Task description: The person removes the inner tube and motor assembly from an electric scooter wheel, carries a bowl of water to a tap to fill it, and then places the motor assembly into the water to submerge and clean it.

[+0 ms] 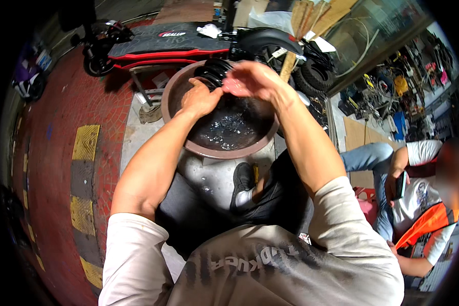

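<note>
Both my hands are over a brown basin (pixel 223 153) with dark, bubbling water (pixel 231 125) in it. At the basin's far side is a glossy black ringed thing (pixel 212 70), perhaps rubber; its exact kind is unclear. My left hand (pixel 201 98) is closed at its near side, index finger stretched along it and thumb pointing right; the other fingers are hidden. Just right of it my right hand (pixel 254 81) is open, wet and slightly cupped, its fingers stretched toward the black thing. Whether the right fingertips touch it cannot be made out.
Beyond the basin lies an electric scooter (pixel 171 42) with a dark deck and red edges. Black tyres (pixel 315 74) and wooden boards (pixel 311 18) are at the far right. Tools and parts (pixel 377 86) cover the right side. A seated person (pixel 418 199) holds a phone (pixel 400 185).
</note>
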`<state>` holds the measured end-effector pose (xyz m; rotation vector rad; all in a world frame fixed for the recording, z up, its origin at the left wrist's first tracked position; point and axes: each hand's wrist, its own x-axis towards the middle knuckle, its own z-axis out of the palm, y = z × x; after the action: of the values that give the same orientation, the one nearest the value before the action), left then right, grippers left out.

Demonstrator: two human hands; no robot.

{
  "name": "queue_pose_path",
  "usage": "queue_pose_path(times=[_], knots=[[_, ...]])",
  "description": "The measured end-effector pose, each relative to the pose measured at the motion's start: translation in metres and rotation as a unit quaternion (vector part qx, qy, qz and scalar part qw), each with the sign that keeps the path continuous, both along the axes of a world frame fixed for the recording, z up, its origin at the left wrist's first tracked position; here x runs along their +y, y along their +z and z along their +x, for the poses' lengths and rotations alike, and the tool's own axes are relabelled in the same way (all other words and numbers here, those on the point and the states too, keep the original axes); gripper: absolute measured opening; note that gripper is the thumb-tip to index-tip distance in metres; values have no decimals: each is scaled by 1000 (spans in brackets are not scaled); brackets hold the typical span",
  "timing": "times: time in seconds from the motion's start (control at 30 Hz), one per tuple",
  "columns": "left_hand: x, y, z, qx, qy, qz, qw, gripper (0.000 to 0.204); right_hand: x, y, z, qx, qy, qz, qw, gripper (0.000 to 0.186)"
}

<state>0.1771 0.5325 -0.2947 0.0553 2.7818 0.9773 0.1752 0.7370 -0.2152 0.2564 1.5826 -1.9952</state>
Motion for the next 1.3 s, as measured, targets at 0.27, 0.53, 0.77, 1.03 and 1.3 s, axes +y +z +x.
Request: queue_pose_path(times=[0.27,0.53,0.77,1.03,1.3], knots=[[-20,-1,-29,-319,44,378,868,64,-15,28,-1,93,-62,156,981,24],[-23,-14,-47,-399,104,424,807,70,18,-67,-1,-31,-49,408,911,27],[-13,-1,-32,-357,119,413,829,72,12,-131,22,-172,40,195,965,20],[-26,-15,-11,-248,87,391,882,60,-18,15,-3,36,116,-15,993,30],[-38,-9,-1,-205,23,272,940,44,-15,11,-33,238,-8,326,915,27]])
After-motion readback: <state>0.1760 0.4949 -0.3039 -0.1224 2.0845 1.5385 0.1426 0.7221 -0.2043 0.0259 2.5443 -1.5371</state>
